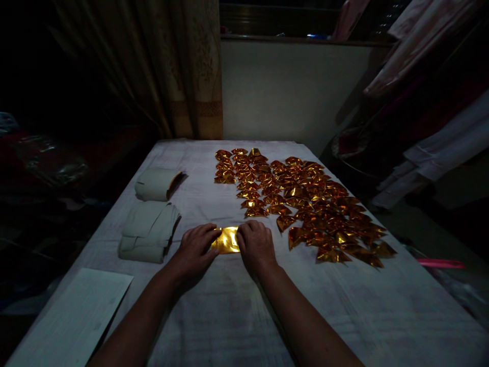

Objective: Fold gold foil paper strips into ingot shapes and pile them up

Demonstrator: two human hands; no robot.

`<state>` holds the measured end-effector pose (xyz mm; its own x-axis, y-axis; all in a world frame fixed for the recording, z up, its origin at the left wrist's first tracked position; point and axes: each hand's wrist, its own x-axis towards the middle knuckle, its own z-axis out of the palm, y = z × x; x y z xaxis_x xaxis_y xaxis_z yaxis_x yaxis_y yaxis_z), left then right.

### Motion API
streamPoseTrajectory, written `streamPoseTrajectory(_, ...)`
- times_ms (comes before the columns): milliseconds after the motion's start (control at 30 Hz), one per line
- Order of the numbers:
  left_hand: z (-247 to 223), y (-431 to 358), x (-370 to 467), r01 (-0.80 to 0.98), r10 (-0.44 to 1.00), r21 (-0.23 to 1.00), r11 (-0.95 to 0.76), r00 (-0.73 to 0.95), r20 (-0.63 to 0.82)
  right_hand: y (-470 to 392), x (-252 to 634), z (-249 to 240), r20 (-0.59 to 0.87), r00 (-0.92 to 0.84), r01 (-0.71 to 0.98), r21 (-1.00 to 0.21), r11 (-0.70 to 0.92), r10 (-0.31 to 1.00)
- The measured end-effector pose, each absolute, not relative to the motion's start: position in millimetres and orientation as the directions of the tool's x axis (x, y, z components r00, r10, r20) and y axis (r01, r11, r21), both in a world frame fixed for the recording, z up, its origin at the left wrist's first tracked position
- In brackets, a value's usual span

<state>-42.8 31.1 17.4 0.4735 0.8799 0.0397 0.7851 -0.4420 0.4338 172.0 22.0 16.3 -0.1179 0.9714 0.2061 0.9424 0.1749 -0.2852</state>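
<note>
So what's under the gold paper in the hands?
The pale table shows in front of and behind the gold paper. What's right under it is hidden by the paper itself, the left hand and the right hand.

No lettering, label, brand name, number or sign could be read anywhere in the dimly lit scene.
</note>
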Motion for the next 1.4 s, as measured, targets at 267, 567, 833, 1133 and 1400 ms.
streamPoseTrajectory(267,19,33,-53,0.750,0.849,0.474,-0.461,0.528,-0.009,23,174,15,0.202,-0.117,0.946,-0.276,0.171,0.972)
streamPoseTrajectory(567,16,34,-50,0.750,0.863,0.483,-0.452,0.504,0.024,-6,162,11,0.285,-0.489,0.791,-0.252,0.557,0.824)
streamPoseTrajectory(833,14,32,-52,0.745,0.868,0.488,-0.455,0.494,0.054,-27,163,16,0.075,-0.586,0.745,-0.343,0.572,0.807)
streamPoseTrajectory(1133,18,33,-51,0.747,0.869,0.499,-0.440,0.494,0.026,-33,198,15,-0.023,-0.498,0.827,-0.314,0.467,0.867)
streamPoseTrajectory(1400,26,20,-16,0.884,0.949,0.351,-0.310,0.311,0.055,-35,206,12,-0.018,-0.472,0.846,-0.292,0.447,0.882)
